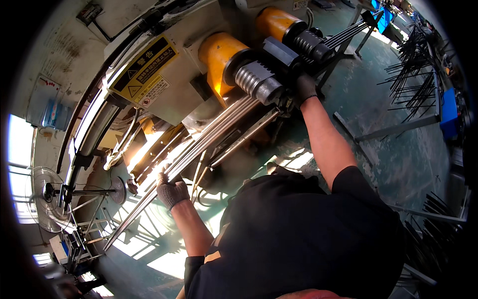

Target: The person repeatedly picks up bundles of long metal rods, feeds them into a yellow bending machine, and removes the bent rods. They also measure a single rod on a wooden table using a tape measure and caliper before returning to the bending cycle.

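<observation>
A bundle of long, shiny metal rods [214, 132] slopes from the machine down to the lower left. My left hand [173, 193], in a grey knit glove, is closed at the near side of these rods, fingers around at least one; glare blurs the fingertips. My right hand [303, 89] wears a dark glove and reaches to the machine's front, beside a ribbed dark metal cylinder [259, 82] and an angular grey metal block [281, 51]. Its fingers are lost in shadow, so what they touch cannot be made out.
Two orange cylindrical housings [223, 52] [279, 24] project from the pale machine body, which bears a yellow-and-black warning label [144, 65]. A fan [47, 192] stands at far left. Dark rods [416, 70] lie piled on a metal rack at right. More rods stick out lower right.
</observation>
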`<state>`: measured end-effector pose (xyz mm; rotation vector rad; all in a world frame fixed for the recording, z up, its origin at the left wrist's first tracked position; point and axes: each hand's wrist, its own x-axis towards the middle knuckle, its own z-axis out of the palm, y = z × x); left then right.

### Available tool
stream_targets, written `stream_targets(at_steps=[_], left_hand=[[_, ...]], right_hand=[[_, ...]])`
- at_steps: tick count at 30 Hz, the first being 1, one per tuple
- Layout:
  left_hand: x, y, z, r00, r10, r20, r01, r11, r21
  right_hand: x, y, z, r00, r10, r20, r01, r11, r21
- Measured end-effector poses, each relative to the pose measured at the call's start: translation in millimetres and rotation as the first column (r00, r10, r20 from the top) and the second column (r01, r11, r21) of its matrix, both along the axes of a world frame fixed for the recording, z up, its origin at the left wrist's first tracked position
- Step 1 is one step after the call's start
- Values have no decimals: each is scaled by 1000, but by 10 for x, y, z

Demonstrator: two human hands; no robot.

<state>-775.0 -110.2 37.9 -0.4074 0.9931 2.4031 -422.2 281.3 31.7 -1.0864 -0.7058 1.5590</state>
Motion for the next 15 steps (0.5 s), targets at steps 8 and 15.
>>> stream_targets(at_steps=[8, 15], left_hand=[[467, 436, 205, 977, -196, -85, 194, 981, -26], [446, 420, 45, 889, -329, -319, 313, 944, -102]], right_hand=[[-163, -35, 22, 994, -106, -26, 106, 994, -5], [-133, -76, 36, 1000, -26, 17, 27, 998, -51]])
